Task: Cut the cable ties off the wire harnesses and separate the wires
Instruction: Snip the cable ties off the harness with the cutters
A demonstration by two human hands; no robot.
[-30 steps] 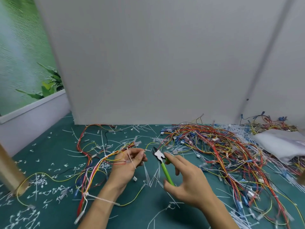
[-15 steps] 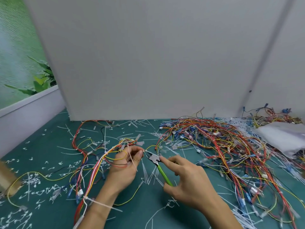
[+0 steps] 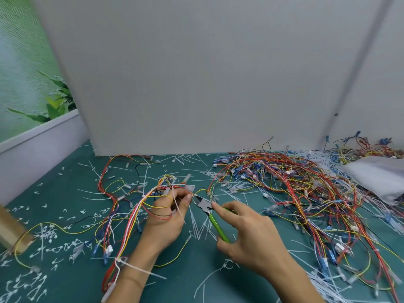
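My left hand (image 3: 168,217) pinches a wire harness (image 3: 131,213) of red, yellow, white and blue wires at a white cable tie (image 3: 178,209) whose tail hangs down over my fingers. In my right hand (image 3: 247,235) I grip green-handled cutters (image 3: 208,212), forefinger stretched along the grey head. The cutter's tip touches the tie and a yellow wire right at my left fingertips. Another white cable tie (image 3: 129,264) binds the harness near my left wrist.
A big tangled heap of wires (image 3: 295,186) covers the green mat (image 3: 72,178) to the right. Cut tie scraps (image 3: 50,237) litter the left and middle. A white bag (image 3: 378,173) lies far right, a wooden block (image 3: 11,228) far left. A grey panel (image 3: 196,73) stands behind.
My right hand has brought the cutters leftward until the tip meets the tie at my left fingertips. The left hand has stayed on the harness.
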